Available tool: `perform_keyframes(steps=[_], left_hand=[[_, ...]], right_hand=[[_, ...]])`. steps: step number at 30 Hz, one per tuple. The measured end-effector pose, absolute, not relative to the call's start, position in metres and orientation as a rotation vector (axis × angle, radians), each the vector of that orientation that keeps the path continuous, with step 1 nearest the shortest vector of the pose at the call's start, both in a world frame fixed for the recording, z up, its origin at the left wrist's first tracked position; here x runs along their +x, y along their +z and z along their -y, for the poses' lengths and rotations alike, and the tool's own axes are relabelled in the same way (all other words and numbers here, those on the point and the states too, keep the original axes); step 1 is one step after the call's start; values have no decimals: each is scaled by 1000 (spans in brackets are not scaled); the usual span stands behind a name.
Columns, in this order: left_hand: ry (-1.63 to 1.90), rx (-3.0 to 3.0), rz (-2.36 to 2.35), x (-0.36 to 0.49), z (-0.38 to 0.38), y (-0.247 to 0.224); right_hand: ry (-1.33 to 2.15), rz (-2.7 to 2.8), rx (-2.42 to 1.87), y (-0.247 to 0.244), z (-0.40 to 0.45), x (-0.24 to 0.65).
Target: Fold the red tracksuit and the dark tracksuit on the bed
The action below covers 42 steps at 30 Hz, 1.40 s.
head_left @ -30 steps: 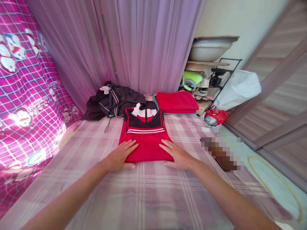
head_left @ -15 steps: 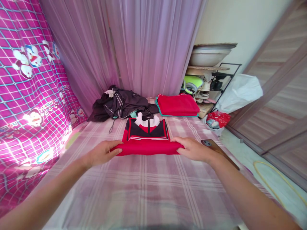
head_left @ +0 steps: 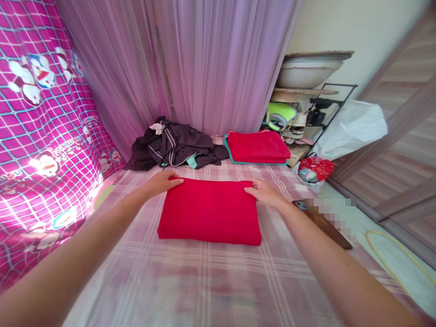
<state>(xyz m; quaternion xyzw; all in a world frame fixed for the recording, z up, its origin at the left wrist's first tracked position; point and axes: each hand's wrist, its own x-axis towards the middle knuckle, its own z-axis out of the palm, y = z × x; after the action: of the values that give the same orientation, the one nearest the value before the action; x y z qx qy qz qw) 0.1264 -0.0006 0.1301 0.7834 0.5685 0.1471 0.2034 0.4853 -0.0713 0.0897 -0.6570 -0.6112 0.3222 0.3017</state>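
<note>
A red garment (head_left: 209, 211), folded into a flat rectangle, lies on the plaid bedsheet (head_left: 190, 281) in front of me. My left hand (head_left: 161, 184) pinches its far left corner between thumb and fingers. At the far right corner, my right hand (head_left: 264, 190) grips the cloth the same way. The collar and dark chest panel are hidden under the red fold. Behind it sits a stack of folded red clothes (head_left: 259, 147) with a teal edge showing beneath.
A heap of dark clothes (head_left: 184, 145) lies at the back left, against the purple curtain (head_left: 211, 63). On the right edge of the bed rests a phone (head_left: 320, 220). A rack (head_left: 335, 113) with shoes and basins stands beyond, near a white bag (head_left: 354, 131).
Both hands have carried the garment's red lower part away from me, over the collar and dark panel. The garment now shows only plain red. The view has shifted slightly left.
</note>
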Motion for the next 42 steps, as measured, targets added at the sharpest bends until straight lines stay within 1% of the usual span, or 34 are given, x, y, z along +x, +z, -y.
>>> perform_keyframes(steps=[3,5,7,9,10,12,17,22,28,32,36,38,39,41,42], left_hand=[[284,2254,-1826,140,-14,103],[247,2255,-1911,148,-8,93],[344,2344,-1887,159,8,89],[501,2519,-1765,174,29,88],[537,2603,-1677,184,38,86],[489,2665,-1552,203,52,80],[324,2561,-1527,229,44,57],[330,2557,-1481,216,33,47],[369,2506,-1606,187,40,40],[409,2412,-1675,176,39,34],[431,2295,-1775,173,47,39],[497,2290,-1835,176,60,46],[587,2321,-1833,180,69,50],[821,2431,-1670,193,89,57],[906,2486,-1494,202,100,59]], right_hand=[[442,1703,-2036,66,62,478],[249,1754,-2109,65,67,473],[95,1803,-2031,72,78,464],[3,1871,-1854,81,88,446],[6,1922,-1761,84,92,434],[92,2065,-1668,82,95,408],[183,2057,-1943,54,83,372],[194,1970,-2014,40,84,390],[278,1876,-2065,31,98,419],[308,1906,-1969,21,103,435],[247,1880,-1744,6,106,454],[211,1820,-1620,-2,105,461],[206,1785,-1566,-5,104,463],[218,1729,-1484,-10,102,467],[228,1710,-1461,-12,101,467]])
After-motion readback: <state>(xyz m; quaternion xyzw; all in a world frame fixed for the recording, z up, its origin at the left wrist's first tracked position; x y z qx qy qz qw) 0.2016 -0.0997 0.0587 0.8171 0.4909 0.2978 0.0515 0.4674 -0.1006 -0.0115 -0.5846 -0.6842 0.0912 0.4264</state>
